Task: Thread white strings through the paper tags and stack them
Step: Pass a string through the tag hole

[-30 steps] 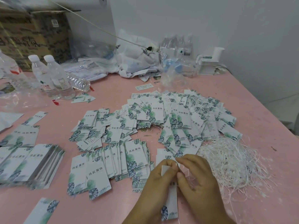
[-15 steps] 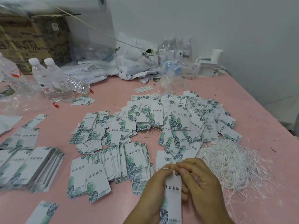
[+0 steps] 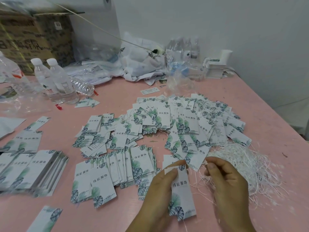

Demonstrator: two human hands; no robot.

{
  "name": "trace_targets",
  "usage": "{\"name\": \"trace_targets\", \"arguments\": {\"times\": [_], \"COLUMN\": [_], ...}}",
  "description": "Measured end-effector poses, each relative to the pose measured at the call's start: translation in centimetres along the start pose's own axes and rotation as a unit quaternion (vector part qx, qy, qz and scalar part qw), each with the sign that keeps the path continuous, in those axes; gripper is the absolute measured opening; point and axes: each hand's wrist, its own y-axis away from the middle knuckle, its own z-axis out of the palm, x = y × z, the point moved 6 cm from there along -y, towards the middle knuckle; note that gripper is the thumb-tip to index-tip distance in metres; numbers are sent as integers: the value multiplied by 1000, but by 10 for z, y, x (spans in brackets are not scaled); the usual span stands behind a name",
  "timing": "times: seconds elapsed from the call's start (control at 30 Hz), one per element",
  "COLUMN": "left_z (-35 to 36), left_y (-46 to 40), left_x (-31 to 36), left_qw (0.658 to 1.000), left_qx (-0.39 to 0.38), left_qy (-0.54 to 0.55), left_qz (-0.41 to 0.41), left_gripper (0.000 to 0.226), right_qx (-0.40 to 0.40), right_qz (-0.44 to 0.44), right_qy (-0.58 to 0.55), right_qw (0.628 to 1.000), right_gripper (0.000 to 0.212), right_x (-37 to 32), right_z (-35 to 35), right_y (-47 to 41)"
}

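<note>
At six o'clock on the bench point(image 3: 117, 91), my left hand point(image 3: 158, 190) is gripping a paper tag point(image 3: 181, 190) while my right hand point(image 3: 225, 180) is pinching a white string point(image 3: 205, 163); threading is under way, probably needing a pull-through next.

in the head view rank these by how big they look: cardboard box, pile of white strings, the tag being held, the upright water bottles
1. cardboard box, partly cut off by the frame
2. pile of white strings
3. held tag and each upright water bottle: too alike to rank, and the tag is nearer the camera.
</note>
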Motion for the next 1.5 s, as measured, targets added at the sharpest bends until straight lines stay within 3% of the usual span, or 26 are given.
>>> {"name": "trace_targets", "arguments": {"times": [0.3,0.47,0.63,0.9,1.2,1.5], "left_z": [1,1,4,8,7,2], "left_y": [12,13,16,16,11,8], "left_x": [16,18,19,14,14,12], "left_qw": [968,950,951,979,985,989], "left_qx": [41,53,55,28,25,31], "left_qy": [-199,-239,-230,-134,-121,-76], "left_qz": [150,196,198,153,121,120], "left_gripper": [26,27,28,32,24,34], "right_qx": [-41,-67,-63,-68,-51,-70], "right_qz": [-52,-76,-96,-109,-60,-98], "right_qy": [21,47,74,95,32,54], "right_qw": [998,994,991,987,996,991], "right_gripper": [21,13,28,15,8,15], "right_x": [-12,-21,-22,-21,-14,-18], "right_z": [21,29,31,32,31,36], "right_y": [15,23,25,25,25,29]}}
